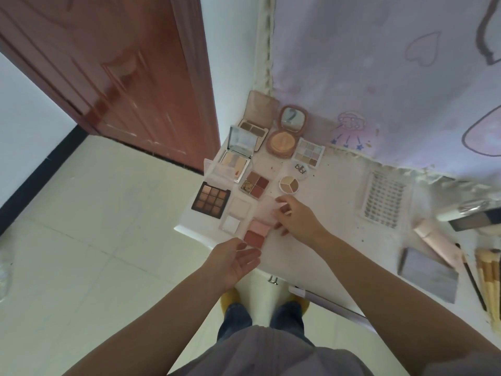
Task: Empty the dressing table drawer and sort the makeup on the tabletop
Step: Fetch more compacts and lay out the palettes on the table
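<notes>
Right hand (295,215) touches blush palette (257,231).

Ten open makeup compacts sit grouped on the tabletop (333,213): nine flat palettes, among them a dark nine-pan palette (211,200), and one round powder compact (282,142); one lash tray (383,203), one pink tube (436,242), one bundle of brushes (488,280)

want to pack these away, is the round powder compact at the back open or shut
Open. The round powder compact has its lid tipped up, mirror facing out, and the beige powder pan shows below.
</notes>
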{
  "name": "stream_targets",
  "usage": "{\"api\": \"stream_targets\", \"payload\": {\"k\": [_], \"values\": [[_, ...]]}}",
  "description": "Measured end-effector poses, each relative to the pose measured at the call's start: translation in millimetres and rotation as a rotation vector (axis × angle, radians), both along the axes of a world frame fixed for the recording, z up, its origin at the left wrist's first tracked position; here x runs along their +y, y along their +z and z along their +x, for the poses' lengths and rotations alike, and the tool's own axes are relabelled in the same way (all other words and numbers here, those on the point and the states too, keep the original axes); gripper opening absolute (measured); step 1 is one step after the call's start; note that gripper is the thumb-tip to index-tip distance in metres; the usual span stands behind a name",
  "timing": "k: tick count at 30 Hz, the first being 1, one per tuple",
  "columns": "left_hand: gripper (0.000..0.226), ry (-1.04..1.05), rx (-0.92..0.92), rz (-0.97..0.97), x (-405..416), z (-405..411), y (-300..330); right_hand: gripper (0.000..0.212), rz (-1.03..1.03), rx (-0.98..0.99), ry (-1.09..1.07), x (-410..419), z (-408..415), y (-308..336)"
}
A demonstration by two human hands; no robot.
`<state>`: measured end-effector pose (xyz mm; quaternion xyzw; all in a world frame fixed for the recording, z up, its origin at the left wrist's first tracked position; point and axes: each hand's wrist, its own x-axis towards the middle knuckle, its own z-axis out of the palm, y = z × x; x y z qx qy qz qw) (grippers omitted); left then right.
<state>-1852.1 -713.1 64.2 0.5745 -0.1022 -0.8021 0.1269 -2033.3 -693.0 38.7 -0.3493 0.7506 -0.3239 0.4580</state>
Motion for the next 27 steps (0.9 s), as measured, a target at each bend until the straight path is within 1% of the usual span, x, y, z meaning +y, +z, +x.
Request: {"api": "stream_targets", "payload": {"k": [2, 4, 6, 7, 10, 12, 14, 15, 17, 18, 20, 22, 23, 24, 26, 27], "values": [[0.013, -0.071, -0.038, -0.017, 5, -2, 0, 0.023, -0.006, -0.016, -0.032, 15, -12, 6], [0.014, -0.215, -0.053, -0.026, 16, -12, 2, 0.016, 0.002, 0.054, -0.04, 39, -35, 13], [0.018, -0.358, -0.059, -0.067, 29, -34, 4, 0.009, 0.037, 0.181, -0.035, 71, -64, 19], [0.018, -0.411, -0.056, -0.096, 35, -51, 5, 0.009, 0.064, 0.259, -0.042, 89, -80, 22], [0.017, -0.547, -0.003, -0.17, 55, -115, 6, 0.016, 0.187, 0.51, -0.043, 151, -127, 29], [0.016, -0.637, 0.038, -0.188, 73, -159, 6, 0.02, 0.285, 0.569, -0.009, 190, -151, 31], [0.014, -0.728, 0.047, -0.21, 93, -200, 3, 0.025, 0.355, 0.663, 0.089, 223, -167, 29], [0.016, -0.763, 0.037, -0.221, 102, -216, 2, 0.028, 0.37, 0.757, 0.196, 235, -173, 25], [0.023, -0.829, 0.013, -0.258, 117, -242, -4, 0.031, 0.322, 0.898, 0.379, 248, -182, 16], [0.023, -0.857, 0.004, -0.278, 122, -251, -7, 0.032, 0.287, 0.926, 0.406, 250, -185, 14], [0.018, -0.855, -0.022, -0.27, 125, -258, -9, 0.032, 0.231, 0.932, 0.383, 249, -189, 13], [0.011, -0.784, -0.026, -0.242, 120, -251, -9, 0.032, 0.22, 0.838, 0.336, 244, -189, 14], [0.015, -0.754, -0.005, -0.21, 114, -245, -8, 0.038, 0.228, 0.742, 0.301, 240, -188, 19], [0.026, -0.72, 0.051, -0.136, 108, -237, -7, 0.044, 0.209, 0.639, 0.261, 234, -184, 24], [0.049, -0.643, 0.256, 0.07, 95, -220, -2, 0.047, 0.067, 0.492, 0.246, 218, -174, 37], [0.055, -0.613, 0.346, 0.151, 90, -211, 3, 0.046, -0.011, 0.474, 0.304, 208, -166, 44]]}}
